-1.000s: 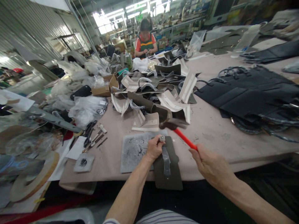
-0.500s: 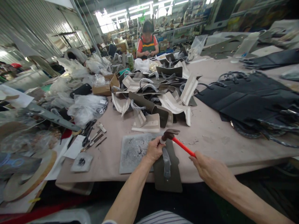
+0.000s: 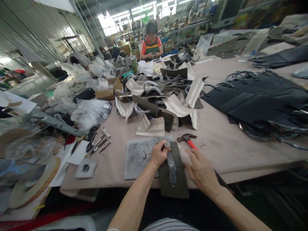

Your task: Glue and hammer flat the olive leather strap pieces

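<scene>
With the gray slab (image 3: 138, 158) as landmark, the person's left hand (image 3: 158, 154) grips 1 metal punch (image 3: 166, 144) over its right edge; farther right, the right hand (image 3: 201, 168), loosely open, nears 1 hammer (image 3: 186, 138).

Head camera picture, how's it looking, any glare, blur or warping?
In the head view, the windows at the back are blown out to white; in the head view, shade under the table hides most detail; in the head view, lines lean and stretch toward the edges; in the head view, the right hand looks slightly soft.
</scene>
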Tool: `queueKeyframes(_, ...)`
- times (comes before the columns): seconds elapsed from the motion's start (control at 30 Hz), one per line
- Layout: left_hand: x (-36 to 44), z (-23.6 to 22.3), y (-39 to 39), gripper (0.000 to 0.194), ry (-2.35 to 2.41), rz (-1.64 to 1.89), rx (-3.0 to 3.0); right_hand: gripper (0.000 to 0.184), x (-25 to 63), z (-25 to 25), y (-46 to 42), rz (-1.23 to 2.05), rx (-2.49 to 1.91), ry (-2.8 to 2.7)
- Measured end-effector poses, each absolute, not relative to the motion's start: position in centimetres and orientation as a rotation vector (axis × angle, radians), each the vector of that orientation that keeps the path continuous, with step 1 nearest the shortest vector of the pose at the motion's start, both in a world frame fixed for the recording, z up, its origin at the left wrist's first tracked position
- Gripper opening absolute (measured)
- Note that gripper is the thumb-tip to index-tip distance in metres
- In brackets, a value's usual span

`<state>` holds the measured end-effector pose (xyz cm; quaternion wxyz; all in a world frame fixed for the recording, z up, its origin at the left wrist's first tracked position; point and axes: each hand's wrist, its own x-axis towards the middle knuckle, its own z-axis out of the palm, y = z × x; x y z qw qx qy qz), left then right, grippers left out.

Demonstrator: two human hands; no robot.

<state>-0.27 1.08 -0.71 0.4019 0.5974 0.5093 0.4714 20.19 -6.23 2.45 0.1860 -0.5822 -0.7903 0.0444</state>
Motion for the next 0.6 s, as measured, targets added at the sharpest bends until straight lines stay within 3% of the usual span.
queueKeyframes(0.1, 0.0, -0.7, 1.6, 0.017, 1.292, 1.243, 1.314, 0.051, 16.2, 2.8, -6.6, 0.433, -1.336, -2.38)
queueKeyframes(0.33, -0.4, -0.3, 1.8, 0.026, 1.277, 1.444, 1.006, 0.041, 14.6, 2.0, -5.6, 0.654, -1.384, -2.308)
queueKeyframes(0.5, -2.3, 0.1, 0.6, 0.036, 1.293, 1.494, 0.995, 0.026, 15.6, 2.4, -6.2, 0.918, -1.21, -1.75)
queueKeyframes(0.6, -3.3, -0.2, 0.0, 0.033, 1.323, 1.515, 0.98, 0.04, 16.3, 3.3, -6.0, 1.046, -1.31, -1.28)
